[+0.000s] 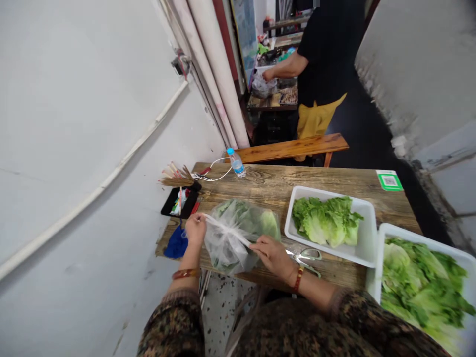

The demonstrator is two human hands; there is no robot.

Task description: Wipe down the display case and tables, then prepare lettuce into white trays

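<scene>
A clear plastic bag (230, 243) with green leafy lettuce inside lies at the near edge of the wooden table (267, 186). My left hand (196, 229) pinches one twisted end of the bag's top, and my right hand (273, 255) grips the other end. The bag's neck is stretched in a line between them, gathered at the middle. Just right of my right hand lie scissors (305, 256). Farther right, a white tray (293, 213) holds lettuce leaves (329, 220). A second white tray (380, 263) beside it holds more lettuce (420, 282).
A water bottle (237, 164) and white cable stand at the back left. Near the wall sit a black box (169, 202), skewers (178, 178) and a blue cloth (175, 244). A QR-code card (389, 181) lies far right. Beyond a bench (290, 148), another person (327, 64) handles a bag.
</scene>
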